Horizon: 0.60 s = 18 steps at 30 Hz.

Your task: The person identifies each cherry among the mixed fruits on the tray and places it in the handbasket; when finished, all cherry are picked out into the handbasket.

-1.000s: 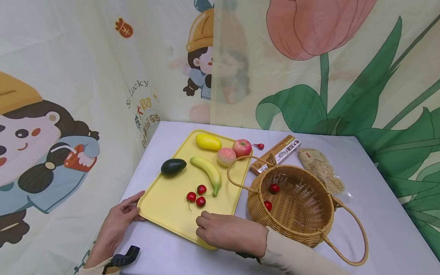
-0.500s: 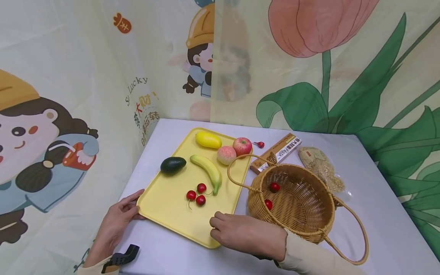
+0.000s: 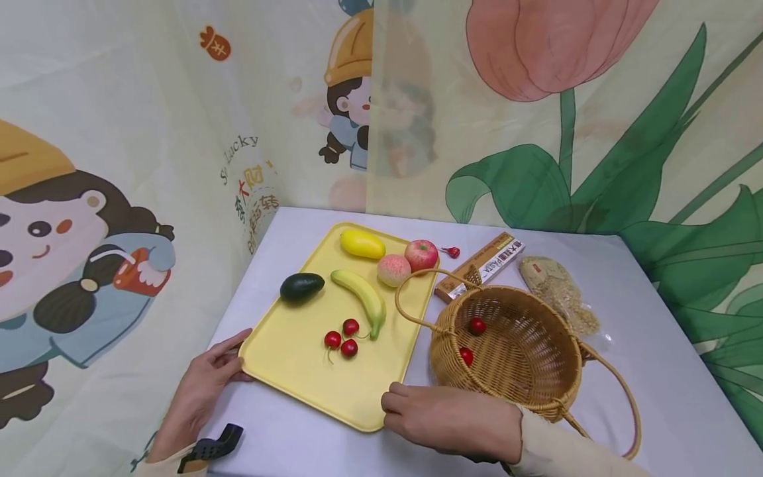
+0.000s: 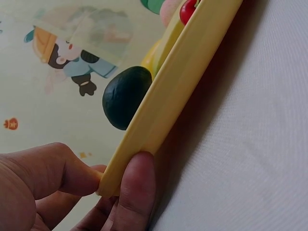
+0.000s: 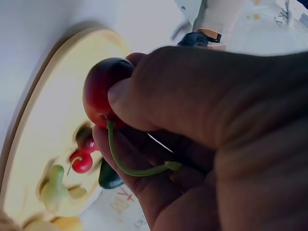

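Note:
My left hand (image 3: 203, 381) pinches the near-left corner of a yellow tray (image 3: 286, 358); in the left wrist view the thumb presses its outer side. Over the tray's near-right corner is my right hand (image 3: 450, 421). The right wrist view shows it pinching a red cherry (image 5: 98, 91) with a green stem, hidden in the head view. Several fruits lie on the tray: an avocado (image 3: 301, 287), a banana (image 3: 360, 298), a yellow mango-like fruit (image 3: 362, 244), a peach (image 3: 393, 270), an apple (image 3: 421, 254) and three cherries (image 3: 349, 348).
A wicker basket (image 3: 444, 364) with raised handles stands right of the tray, two cherries (image 3: 477, 325) inside. Behind it lie a pasta box (image 3: 479, 265), a clear bag of grains (image 3: 557, 291) and a small red item (image 3: 452, 252). Printed curtains border the white table.
My right hand has moved rightward across the tray's near side, toward the basket. My left hand stays at the tray's corner, and the fruits on the tray have not moved.

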Each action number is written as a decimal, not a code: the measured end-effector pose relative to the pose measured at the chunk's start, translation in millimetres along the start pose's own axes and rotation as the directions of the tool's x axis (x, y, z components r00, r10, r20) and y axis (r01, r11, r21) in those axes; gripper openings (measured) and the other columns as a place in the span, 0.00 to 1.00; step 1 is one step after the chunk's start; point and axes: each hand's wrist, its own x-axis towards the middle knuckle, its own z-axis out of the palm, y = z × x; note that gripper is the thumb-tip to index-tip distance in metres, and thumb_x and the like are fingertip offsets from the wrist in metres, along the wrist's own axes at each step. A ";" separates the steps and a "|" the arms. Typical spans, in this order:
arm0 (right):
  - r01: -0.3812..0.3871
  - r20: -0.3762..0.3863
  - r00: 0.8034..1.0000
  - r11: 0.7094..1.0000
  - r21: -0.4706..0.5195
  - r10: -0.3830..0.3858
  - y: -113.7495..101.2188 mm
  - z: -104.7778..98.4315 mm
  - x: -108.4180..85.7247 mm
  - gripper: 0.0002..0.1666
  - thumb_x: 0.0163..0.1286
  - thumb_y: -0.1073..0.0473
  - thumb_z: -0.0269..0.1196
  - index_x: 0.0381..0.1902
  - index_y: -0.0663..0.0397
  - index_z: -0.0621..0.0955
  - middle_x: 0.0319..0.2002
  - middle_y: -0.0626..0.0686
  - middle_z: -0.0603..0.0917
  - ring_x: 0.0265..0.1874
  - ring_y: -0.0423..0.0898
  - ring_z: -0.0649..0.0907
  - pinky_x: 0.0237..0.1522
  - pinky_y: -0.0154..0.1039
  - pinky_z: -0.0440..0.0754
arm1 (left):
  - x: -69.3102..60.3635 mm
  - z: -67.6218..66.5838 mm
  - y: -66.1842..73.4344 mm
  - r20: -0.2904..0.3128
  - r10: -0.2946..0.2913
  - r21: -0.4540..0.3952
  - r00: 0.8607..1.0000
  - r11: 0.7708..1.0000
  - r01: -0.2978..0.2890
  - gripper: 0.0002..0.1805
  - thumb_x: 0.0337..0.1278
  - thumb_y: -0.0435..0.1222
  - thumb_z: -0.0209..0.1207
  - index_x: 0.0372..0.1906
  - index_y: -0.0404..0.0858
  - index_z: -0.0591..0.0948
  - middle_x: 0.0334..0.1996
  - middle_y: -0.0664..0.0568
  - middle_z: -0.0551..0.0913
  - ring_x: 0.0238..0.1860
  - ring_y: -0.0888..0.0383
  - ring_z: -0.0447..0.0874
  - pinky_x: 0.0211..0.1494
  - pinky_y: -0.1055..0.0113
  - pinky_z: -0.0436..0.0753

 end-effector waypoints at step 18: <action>-0.117 0.055 0.993 0.968 0.221 0.108 11.6 -33.2 -59.7 0.16 0.73 0.58 0.71 0.54 0.34 0.83 0.49 0.38 0.78 0.46 0.32 0.72 0.42 0.21 0.79 | 0.1 -0.2 1.1 -0.004 -0.008 0.009 1.000 1.000 0.008 0.33 0.76 0.28 0.53 0.83 0.43 0.67 0.64 0.35 0.80 0.44 0.61 0.87 0.46 0.70 0.92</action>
